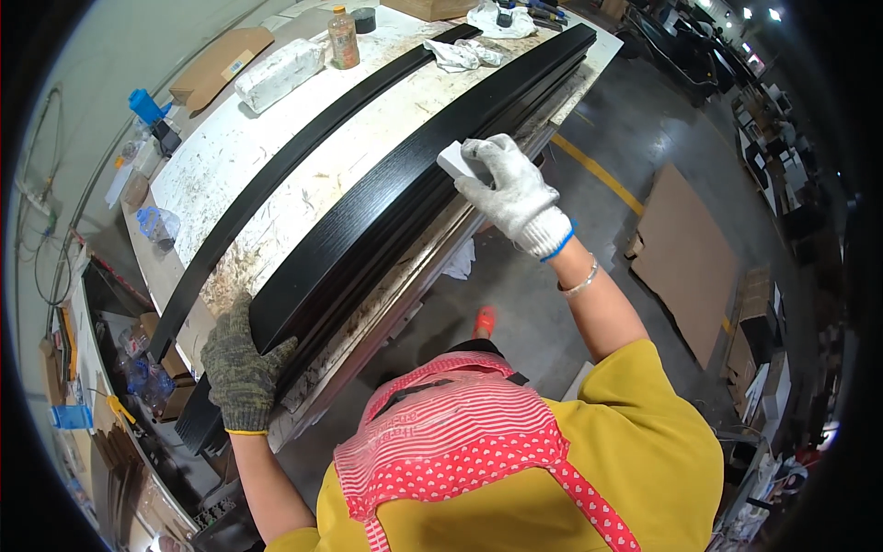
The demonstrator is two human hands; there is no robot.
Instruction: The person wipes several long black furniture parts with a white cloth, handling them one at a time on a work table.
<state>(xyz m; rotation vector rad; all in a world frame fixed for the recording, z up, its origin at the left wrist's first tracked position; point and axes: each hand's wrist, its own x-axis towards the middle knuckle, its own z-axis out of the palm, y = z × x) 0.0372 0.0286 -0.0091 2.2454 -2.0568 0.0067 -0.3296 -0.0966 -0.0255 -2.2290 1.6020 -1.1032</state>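
A long black board (368, 207) with a wood-grain face lies along the right edge of the worktable, on a stack of similar dark pieces. My left hand (241, 368), in a dark grey knit glove, grips the near end of this board, its thumb in front of the end and its fingers at the left side. In a white knit glove, my right hand (510, 189) holds a small white block (453, 161), perhaps a sponge, against the board's upper right edge. The palm hides part of the block.
A thinner black strip (285, 166) lies to the left on the stained white tabletop (322, 198). Farther back are a white wrapped block (280, 75), an orange bottle (343, 39) and a crumpled white cloth (463, 55). Flat cardboard (685, 258) lies on the floor at right.
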